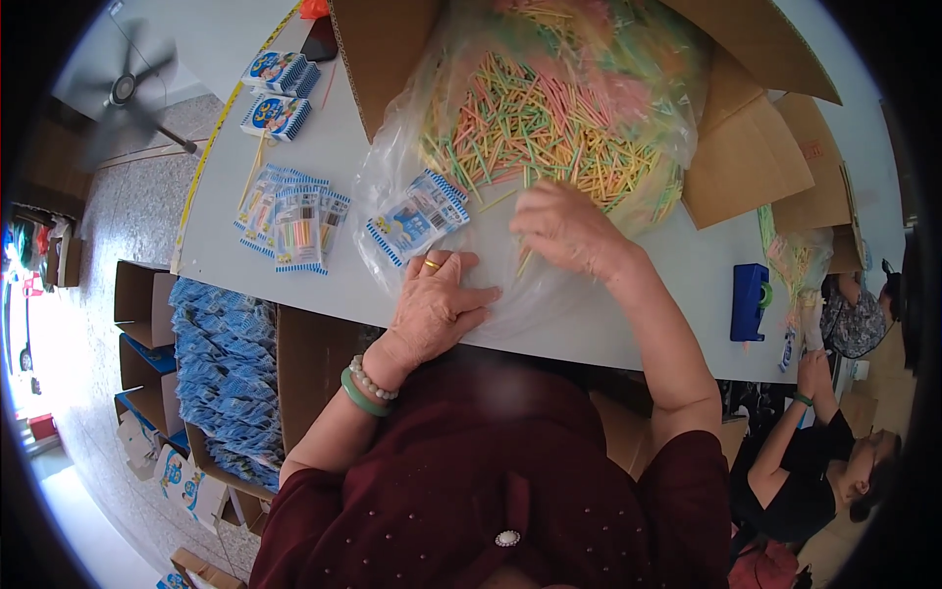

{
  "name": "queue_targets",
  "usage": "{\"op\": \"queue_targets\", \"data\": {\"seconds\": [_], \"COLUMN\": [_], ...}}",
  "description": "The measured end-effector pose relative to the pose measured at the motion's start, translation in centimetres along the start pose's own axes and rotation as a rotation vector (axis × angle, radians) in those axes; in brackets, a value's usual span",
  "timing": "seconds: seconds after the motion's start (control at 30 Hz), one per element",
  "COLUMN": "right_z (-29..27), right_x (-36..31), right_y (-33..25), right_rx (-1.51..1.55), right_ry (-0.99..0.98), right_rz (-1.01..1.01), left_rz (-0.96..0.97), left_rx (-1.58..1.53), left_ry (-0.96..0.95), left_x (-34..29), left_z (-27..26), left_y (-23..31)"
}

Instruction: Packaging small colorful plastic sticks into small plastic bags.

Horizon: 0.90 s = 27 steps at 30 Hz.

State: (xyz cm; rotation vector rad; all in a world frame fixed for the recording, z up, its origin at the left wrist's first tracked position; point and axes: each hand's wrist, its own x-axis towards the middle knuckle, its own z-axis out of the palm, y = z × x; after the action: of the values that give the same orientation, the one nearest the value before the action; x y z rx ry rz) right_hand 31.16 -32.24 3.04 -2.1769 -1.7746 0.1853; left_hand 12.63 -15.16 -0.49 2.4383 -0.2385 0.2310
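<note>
My left hand (439, 306) rests on clear plastic at the table's near edge, fingers apart, holding nothing. Its fingertips lie by the lower end of a blue-and-white packet (417, 218). My right hand (567, 228) is at the near side of a heap of thin pastel sticks (549, 128) in pink, yellow and green. Its fingers are curled and somewhat blurred, closed on a few sticks (523, 260) whose ends show above and below them. The heap lies in a large clear plastic bag (392, 147) whose near part spreads over the table.
Filled packets (299, 226) and two small striped boxes (278, 116) sit left on the table (363, 285). Cardboard flaps (751, 157) surround the heap. A blue tape dispenser (750, 302) stands right. Below left is a carton of packets (226, 373); a person (819, 491) works at right.
</note>
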Motion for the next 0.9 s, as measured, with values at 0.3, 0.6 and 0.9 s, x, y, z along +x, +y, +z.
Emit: {"op": "queue_targets", "data": {"seconds": [0.3,0.6,0.9], "right_z": [1.8,-0.1,-0.2], "right_x": [0.6,-2.2,-5.1], "right_y": [2.9,-0.4,-0.6], "right_rx": [-0.225,-0.108,0.022], "right_ry": [0.288,0.043,0.089], "right_rz": [0.292,0.307,0.346], "left_rz": [-0.015,0.196,-0.027], "left_rx": [-0.016,0.149,0.182], "left_ry": [-0.033,0.107,0.005], "left_x": [0.1,1.8,2.3], "left_z": [0.1,0.9,1.9], "left_y": [0.4,3.3,2.6]}}
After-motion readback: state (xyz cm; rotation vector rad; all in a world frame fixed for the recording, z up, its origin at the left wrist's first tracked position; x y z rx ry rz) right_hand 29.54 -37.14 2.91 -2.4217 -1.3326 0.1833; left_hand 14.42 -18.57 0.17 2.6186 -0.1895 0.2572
